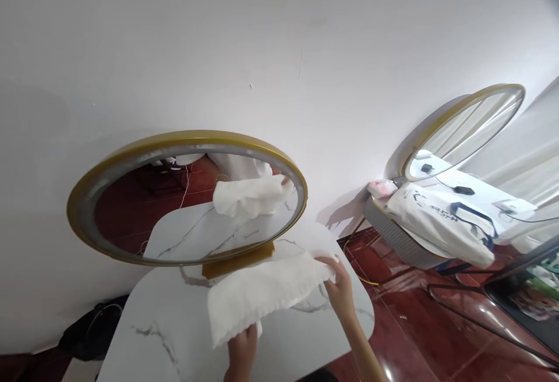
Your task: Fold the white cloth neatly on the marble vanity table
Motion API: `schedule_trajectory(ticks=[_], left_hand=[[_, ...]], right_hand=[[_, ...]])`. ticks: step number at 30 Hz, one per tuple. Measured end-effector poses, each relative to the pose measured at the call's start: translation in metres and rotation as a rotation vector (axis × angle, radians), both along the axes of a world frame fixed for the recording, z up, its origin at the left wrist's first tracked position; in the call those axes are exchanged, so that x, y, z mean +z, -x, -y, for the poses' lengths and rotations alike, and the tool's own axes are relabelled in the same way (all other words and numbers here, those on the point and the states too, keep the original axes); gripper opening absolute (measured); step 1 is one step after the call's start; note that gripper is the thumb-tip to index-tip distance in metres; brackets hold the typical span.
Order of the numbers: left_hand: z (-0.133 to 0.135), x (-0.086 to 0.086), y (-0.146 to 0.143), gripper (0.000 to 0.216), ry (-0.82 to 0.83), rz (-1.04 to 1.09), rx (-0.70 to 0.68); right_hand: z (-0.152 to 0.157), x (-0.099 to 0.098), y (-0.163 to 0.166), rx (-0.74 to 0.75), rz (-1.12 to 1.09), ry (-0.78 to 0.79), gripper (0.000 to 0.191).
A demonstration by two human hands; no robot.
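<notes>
A white, soft cloth [266, 292] with a wavy lower edge stretches over the white marble-patterned table [152, 324], held up between my two hands. My left hand [243, 344] grips its lower edge from below, near the left end; the fingertips are hidden behind the fabric. At the right end, my right hand [338, 286] pinches the cloth with its fingers bent over the edge. Just behind stands a gold-rimmed oval mirror [187, 135] on a gold base [238, 260]. The cloth is reflected in the glass.
To the right, a white printed bag [437, 219] and a pink-and-white packet [381, 188] lie on another table, below a second gold-rimmed mirror [465, 105]. A dark bag [94, 329] sits at the lower left. Dark metal chair legs [476, 312] stand over red floor tiles.
</notes>
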State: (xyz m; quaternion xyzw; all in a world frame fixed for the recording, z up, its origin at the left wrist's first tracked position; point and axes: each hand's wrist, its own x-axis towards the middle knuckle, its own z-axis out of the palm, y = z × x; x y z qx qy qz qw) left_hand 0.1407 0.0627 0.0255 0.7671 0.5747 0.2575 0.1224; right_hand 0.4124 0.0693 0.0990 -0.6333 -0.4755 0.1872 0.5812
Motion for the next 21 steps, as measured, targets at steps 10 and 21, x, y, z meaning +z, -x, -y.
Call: schedule_trajectory(ticks=[10,21], left_hand=[[0.055,0.006,0.008,0.052,-0.25,0.061,0.39],[-0.04,0.031,-0.038,0.066,0.066,-0.167,-0.198]], right_hand=[[0.036,-0.008,-0.016,0.429,0.046,0.137,0.049],[0.038,-0.018,-0.024,0.438,-0.093,0.18,0.036]])
